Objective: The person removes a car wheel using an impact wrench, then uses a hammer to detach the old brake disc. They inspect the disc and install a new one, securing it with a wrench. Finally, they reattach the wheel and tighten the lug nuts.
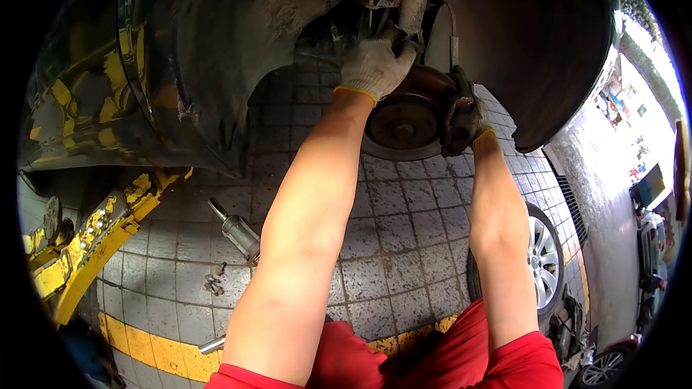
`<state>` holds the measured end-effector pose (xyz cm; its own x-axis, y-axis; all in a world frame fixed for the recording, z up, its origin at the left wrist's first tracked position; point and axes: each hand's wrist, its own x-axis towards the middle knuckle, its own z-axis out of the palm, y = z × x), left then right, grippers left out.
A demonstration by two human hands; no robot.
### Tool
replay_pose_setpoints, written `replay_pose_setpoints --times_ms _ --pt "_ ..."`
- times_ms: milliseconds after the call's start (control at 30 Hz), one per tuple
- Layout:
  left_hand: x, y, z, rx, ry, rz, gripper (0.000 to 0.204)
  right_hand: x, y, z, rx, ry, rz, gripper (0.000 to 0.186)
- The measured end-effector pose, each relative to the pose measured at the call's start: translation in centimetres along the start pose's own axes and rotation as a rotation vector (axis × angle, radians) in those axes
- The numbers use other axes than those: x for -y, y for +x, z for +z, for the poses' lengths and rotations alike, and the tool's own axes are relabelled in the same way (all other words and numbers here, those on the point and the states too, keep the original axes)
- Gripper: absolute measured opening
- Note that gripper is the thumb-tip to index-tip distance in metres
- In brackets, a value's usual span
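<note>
My left hand [376,68], in a pale work glove with yellow cuff, is curled at the lower end of the suspension strut [415,0]; what its fingertips grip is hidden. Below it is the round, rusty brake disc [404,126] with its central hub. My right hand [477,117], also gloved and partly hidden, is at the dark brake caliper [455,119] on the disc's right side, apparently gripping it. A hose [453,36] runs down near the caliper. The dark wheel-arch liner [519,43] surrounds these parts.
A yellow lift arm [101,234] reaches in from the left. On the tiled floor [389,245] lie a cylindrical metal tool [239,230], some bolts [214,284] and a metal bar [212,343]. A wheel [544,259] is at lower right; cars [649,259] stand beyond.
</note>
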<state>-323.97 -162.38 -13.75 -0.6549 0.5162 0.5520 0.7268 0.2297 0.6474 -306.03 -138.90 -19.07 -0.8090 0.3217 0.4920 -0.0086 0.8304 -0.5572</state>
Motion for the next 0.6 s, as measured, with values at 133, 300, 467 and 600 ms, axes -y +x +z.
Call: replay_pose_setpoints --times_ms 133,300,467,600 --pt "1.2 0.3 -0.7 0.016 -0.047 0.028 0.057 -1.6 -0.4 1.2 -0.055 0.166 0.083 0.065" --pt "2.3 1.1 -0.1 -0.02 -0.146 0.119 0.055 -5.0 -0.6 0.8 -0.172 0.588 0.235 0.025" --pt "4.0 2.1 -0.5 -0.03 -0.103 0.11 0.052 -0.9 -0.8 2.9 -0.191 0.414 0.201 0.025" --pt "1.0 0.6 1.2 0.009 -0.201 0.094 0.049 -6.9 -2.8 -2.1 0.225 1.653 0.259 0.033"
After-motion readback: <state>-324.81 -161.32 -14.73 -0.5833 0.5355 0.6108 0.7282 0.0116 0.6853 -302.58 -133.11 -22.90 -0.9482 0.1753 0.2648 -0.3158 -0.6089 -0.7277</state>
